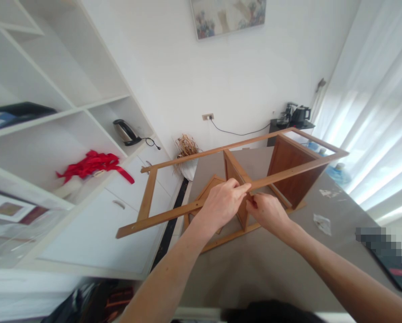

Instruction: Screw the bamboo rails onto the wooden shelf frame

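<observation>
A wooden shelf frame (174, 213) lies on its side on the grey table, with its long rails running left to right. My left hand (223, 202) is closed over the near upper rail, its fingertips at the joint with the middle shelf panel (234, 168). Just right of that joint and below the rail, my right hand (268, 211) has its fingers pinched together against the wood. Whatever is between those fingers is hidden. A darker wooden panel (295, 172) spans the frame's right end. Behind my left hand, another wooden piece (209, 186) is partly covered.
The grey table (288, 264) carries a small plastic bag (322, 223) and a dark object (386, 251) at right. White cabinets (96, 233) stand left, with red ribbon (93, 166) and a kettle (125, 132) on the shelves. Dried plants (186, 146) stand near the far wall.
</observation>
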`<state>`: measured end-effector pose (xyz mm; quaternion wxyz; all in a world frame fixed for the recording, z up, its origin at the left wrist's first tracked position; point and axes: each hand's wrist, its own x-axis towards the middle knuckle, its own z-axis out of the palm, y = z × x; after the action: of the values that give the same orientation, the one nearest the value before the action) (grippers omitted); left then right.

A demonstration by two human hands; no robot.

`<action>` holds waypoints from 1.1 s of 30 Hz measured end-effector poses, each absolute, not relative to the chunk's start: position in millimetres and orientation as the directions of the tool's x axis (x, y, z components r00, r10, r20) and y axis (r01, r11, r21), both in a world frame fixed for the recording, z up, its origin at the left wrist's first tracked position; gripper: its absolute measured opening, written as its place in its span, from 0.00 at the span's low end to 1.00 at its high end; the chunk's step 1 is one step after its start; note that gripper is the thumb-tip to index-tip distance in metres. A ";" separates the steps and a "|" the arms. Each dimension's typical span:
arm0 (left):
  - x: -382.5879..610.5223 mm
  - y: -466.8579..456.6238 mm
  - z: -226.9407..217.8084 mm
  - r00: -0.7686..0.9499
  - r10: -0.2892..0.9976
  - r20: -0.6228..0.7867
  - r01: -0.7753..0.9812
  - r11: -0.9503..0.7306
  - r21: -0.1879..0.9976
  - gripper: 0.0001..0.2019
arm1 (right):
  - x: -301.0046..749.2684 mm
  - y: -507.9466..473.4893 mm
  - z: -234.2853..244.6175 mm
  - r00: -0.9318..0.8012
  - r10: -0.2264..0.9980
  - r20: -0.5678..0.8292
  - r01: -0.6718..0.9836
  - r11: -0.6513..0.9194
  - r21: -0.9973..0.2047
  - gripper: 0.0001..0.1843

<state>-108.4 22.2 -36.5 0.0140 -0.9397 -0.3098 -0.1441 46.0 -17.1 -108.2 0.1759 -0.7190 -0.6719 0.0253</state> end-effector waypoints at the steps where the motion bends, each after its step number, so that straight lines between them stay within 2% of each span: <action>1: -108.0 21.9 -36.5 0.767 0.578 0.278 0.586 -0.808 0.062 0.16 | 45.5 -17.1 -108.7 0.099 0.976 0.195 0.958 -0.041 -0.284 0.16; 8: -107.1 20.5 -39.2 0.752 0.593 0.287 0.594 -0.799 0.095 0.16 | 44.5 -14.5 -107.9 0.106 0.981 0.161 0.959 -0.059 -0.277 0.18; 18: -103.4 18.8 -35.1 0.759 0.585 0.286 0.599 -0.799 0.044 0.17 | 41.7 -13.2 -99.9 0.126 0.985 0.116 0.957 -0.090 -0.274 0.17; 33: -105.6 18.1 -38.2 0.751 0.598 0.280 0.593 -0.797 0.112 0.16 | 41.5 -14.9 -98.1 0.142 0.985 0.094 0.954 -0.111 -0.280 0.17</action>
<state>-105.6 18.1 -38.2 -0.0082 -0.9356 -0.3183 -0.1525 41.5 -14.9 -98.1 0.1378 -0.7430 -0.6525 0.0576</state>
